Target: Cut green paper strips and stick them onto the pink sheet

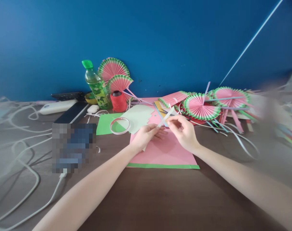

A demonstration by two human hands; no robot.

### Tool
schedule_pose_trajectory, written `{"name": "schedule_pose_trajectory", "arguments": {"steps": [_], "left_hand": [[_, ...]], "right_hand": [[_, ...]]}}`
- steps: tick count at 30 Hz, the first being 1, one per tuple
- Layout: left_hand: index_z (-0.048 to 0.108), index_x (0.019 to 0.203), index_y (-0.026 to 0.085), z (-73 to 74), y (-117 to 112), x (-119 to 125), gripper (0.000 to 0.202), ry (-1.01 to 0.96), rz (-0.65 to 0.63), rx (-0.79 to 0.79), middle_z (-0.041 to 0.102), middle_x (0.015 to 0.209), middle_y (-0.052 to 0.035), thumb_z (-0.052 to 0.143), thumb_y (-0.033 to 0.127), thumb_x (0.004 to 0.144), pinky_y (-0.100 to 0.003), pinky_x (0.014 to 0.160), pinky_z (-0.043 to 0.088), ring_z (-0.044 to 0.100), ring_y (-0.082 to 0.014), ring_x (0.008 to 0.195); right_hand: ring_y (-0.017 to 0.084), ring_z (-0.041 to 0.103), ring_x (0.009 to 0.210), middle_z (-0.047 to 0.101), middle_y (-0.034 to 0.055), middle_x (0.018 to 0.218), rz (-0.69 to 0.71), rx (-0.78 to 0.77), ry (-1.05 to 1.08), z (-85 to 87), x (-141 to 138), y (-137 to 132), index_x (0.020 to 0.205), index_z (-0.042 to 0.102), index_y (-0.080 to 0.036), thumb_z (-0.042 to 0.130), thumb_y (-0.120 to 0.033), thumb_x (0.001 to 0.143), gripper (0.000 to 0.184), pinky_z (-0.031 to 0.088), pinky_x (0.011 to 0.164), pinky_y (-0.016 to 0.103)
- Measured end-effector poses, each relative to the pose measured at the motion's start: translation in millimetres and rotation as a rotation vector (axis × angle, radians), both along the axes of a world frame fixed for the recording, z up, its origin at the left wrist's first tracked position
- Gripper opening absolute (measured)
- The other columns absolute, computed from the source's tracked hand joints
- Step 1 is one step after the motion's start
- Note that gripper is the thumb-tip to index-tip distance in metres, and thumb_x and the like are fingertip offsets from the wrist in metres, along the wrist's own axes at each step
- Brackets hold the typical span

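Note:
My left hand (147, 134) and my right hand (183, 130) meet over a pink paper sheet (165, 152) with a green strip along its near edge. Both pinch a thin pale stick or strip (167, 116) that slants up to the right between them. The left fingers close on its lower end, the right thumb and forefinger on its middle. Just behind lie folded pink-and-green paper fans (201, 106) shaped like watermelon slices, with sticks poking out.
A tape ring (120, 125) lies on green paper (104, 124) at the left. Behind stand a red thread spool (118, 101), a green-capped bottle (95, 84) and two upright fans (113, 69). White cables (27, 179) and a blurred device (73, 147) occupy the left.

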State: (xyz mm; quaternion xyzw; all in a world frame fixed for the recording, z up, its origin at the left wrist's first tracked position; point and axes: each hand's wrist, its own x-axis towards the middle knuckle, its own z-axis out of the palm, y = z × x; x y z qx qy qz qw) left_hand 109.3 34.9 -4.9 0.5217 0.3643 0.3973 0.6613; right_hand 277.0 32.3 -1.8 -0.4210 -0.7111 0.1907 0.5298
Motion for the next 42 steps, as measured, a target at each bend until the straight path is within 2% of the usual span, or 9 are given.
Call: {"name": "schedule_pose_trajectory", "arguments": {"steps": [6, 10, 14, 18, 24, 31, 37, 42], "left_hand": [[0.063, 0.094, 0.012, -3.6, -2.1, 1.1, 0.031, 0.064, -0.010, 0.098, 0.069, 0.088, -0.0083, 0.057, 0.036, 0.076, -0.028, 0.067, 0.049, 0.063, -0.0146, 0.065], [0.064, 0.094, 0.013, -1.4, -3.7, 0.2, 0.026, 0.055, 0.015, 0.089, 0.070, 0.085, -0.0052, 0.056, 0.027, 0.074, -0.028, 0.075, 0.047, 0.064, -0.0180, 0.079], [0.065, 0.093, 0.012, -0.3, -3.4, -0.5, 0.027, 0.058, 0.038, 0.068, 0.070, 0.087, -0.0054, 0.056, 0.025, 0.071, -0.028, 0.077, 0.046, 0.064, -0.0192, 0.083], [0.066, 0.094, 0.012, 0.2, -3.9, -0.6, 0.027, 0.020, -0.005, 0.060, 0.071, 0.083, -0.0052, 0.056, 0.025, 0.072, -0.029, 0.077, 0.046, 0.065, -0.0191, 0.079], [0.066, 0.093, 0.012, 1.1, -5.2, -1.4, 0.026, 0.035, -0.014, 0.061, 0.071, 0.083, -0.0060, 0.056, 0.026, 0.073, -0.032, 0.082, 0.045, 0.064, -0.0217, 0.085], [0.064, 0.090, 0.013, -0.7, -3.8, -1.1, 0.024, -0.015, -0.024, -0.006, 0.071, 0.084, -0.0067, 0.058, 0.028, 0.073, -0.031, 0.075, 0.048, 0.065, -0.0203, 0.078], [0.061, 0.086, 0.009, 1.7, -4.2, 1.8, 0.021, -0.050, -0.013, -0.054, 0.070, 0.087, -0.0121, 0.056, 0.021, 0.070, -0.029, 0.065, 0.049, 0.065, -0.0170, 0.067], [0.062, 0.088, 0.008, 2.5, -4.3, 2.1, 0.022, -0.059, -0.044, -0.034, 0.069, 0.087, -0.0128, 0.051, 0.017, 0.071, -0.029, 0.064, 0.048, 0.063, -0.0145, 0.061]], "right_hand": [[0.013, 0.049, 0.065, 0.054, 0.0020, 0.074, 0.047, 0.109, -0.182, -4.0, -7.7, -2.5, 0.079, 0.058, -0.020, 0.051, -0.018, 0.082, 0.008, 0.041, 0.058, 0.027], [0.014, 0.051, 0.069, 0.050, 0.0024, 0.077, 0.083, 0.209, -0.224, -4.9, -7.0, -0.7, 0.083, 0.057, -0.020, 0.056, -0.015, 0.078, 0.007, 0.044, 0.063, 0.028], [0.014, 0.052, 0.070, 0.050, 0.0024, 0.078, 0.090, 0.259, -0.243, -6.4, -5.8, 0.1, 0.084, 0.056, -0.021, 0.057, -0.016, 0.078, 0.008, 0.045, 0.062, 0.028], [0.015, 0.052, 0.072, 0.051, 0.0028, 0.077, 0.080, 0.289, -0.253, -8.0, -4.9, 0.7, 0.084, 0.057, -0.021, 0.053, -0.015, 0.080, 0.008, 0.045, 0.063, 0.029], [0.015, 0.053, 0.074, 0.052, 0.0037, 0.077, 0.087, 0.329, -0.272, -9.3, -3.5, 0.9, 0.083, 0.058, -0.020, 0.049, -0.014, 0.083, 0.010, 0.045, 0.066, 0.030], [0.015, 0.053, 0.071, 0.053, 0.0032, 0.076, 0.082, 0.210, -0.230, -6.8, -4.8, -0.5, 0.081, 0.058, -0.021, 0.048, -0.020, 0.084, 0.011, 0.044, 0.063, 0.029], [0.014, 0.050, 0.068, 0.053, 0.0022, 0.075, 0.065, 0.041, -0.129, -5.1, -6.2, -1.3, 0.075, 0.057, -0.020, 0.051, -0.024, 0.083, 0.011, 0.040, 0.057, 0.027], [0.014, 0.051, 0.070, 0.054, 0.0019, 0.075, 0.086, -0.039, -0.057, -5.2, -5.0, -0.3, 0.073, 0.057, -0.019, 0.051, -0.026, 0.083, 0.014, 0.040, 0.061, 0.028]]}}
